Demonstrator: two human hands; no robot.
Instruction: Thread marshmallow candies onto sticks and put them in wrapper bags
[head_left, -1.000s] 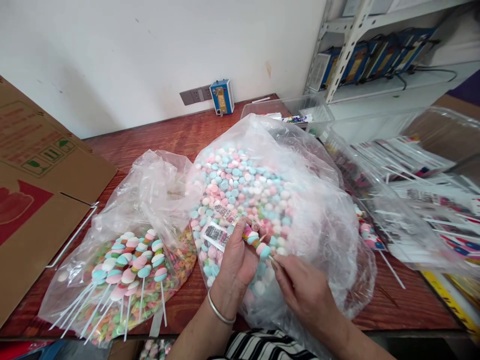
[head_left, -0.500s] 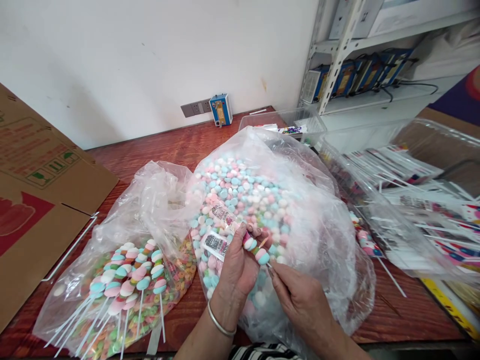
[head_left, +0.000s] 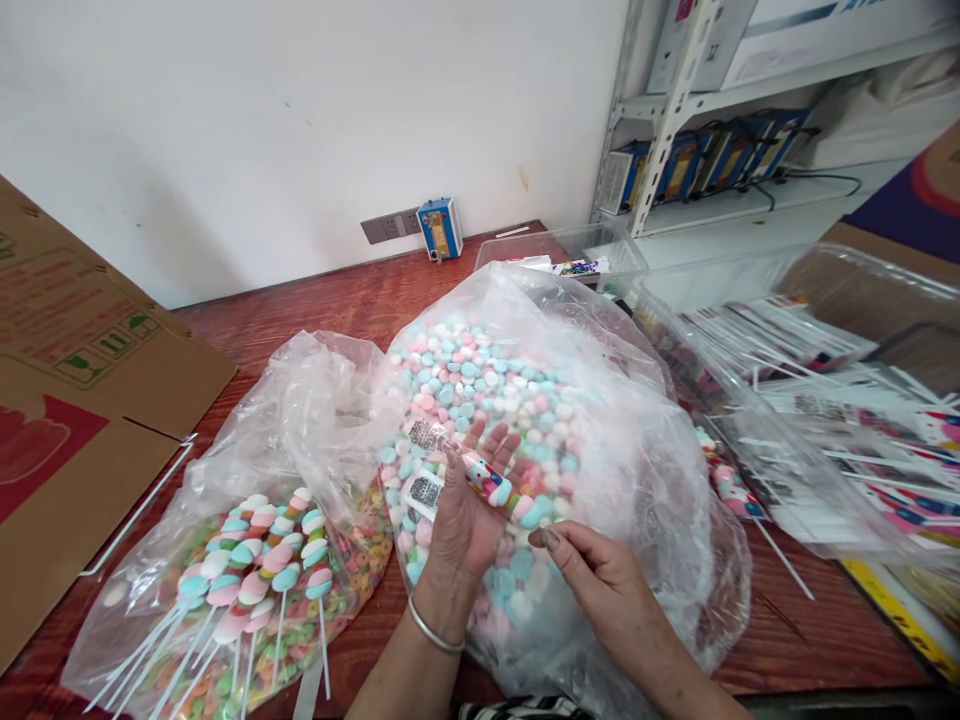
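A marshmallow candy skewer (head_left: pixel 535 513), its upper part inside a printed clear wrapper (head_left: pixel 480 475), lies across the palm of my left hand (head_left: pixel 472 520). That hand is open, palm up, its fingers spread and the thumb beside the wrapper. My right hand (head_left: pixel 600 580) is closed in a pinch at the lower end of the skewer, on its stick; the fingertips cover most of the stick. Beneath both hands is a large clear bag (head_left: pixel 615 470) of pink, white and blue marshmallows (head_left: pixel 469 370). Another wrapper with a printed label (head_left: pixel 426 493) lies on the bag.
To the left, several candy skewers (head_left: pixel 251 550) rest on a bag of gummy rings (head_left: pixel 300 655). A cardboard box (head_left: pixel 97 400) stands at the far left. Clear bins (head_left: pixel 750 410) with printed wrappers are at the right, near a wrapped skewer (head_left: pixel 731 485). A blue device (head_left: pixel 440 230) is by the wall.
My left fingers have opened out from around the skewer. The wrapper now reaches further down over the candies. My right hand still pinches the stick end.
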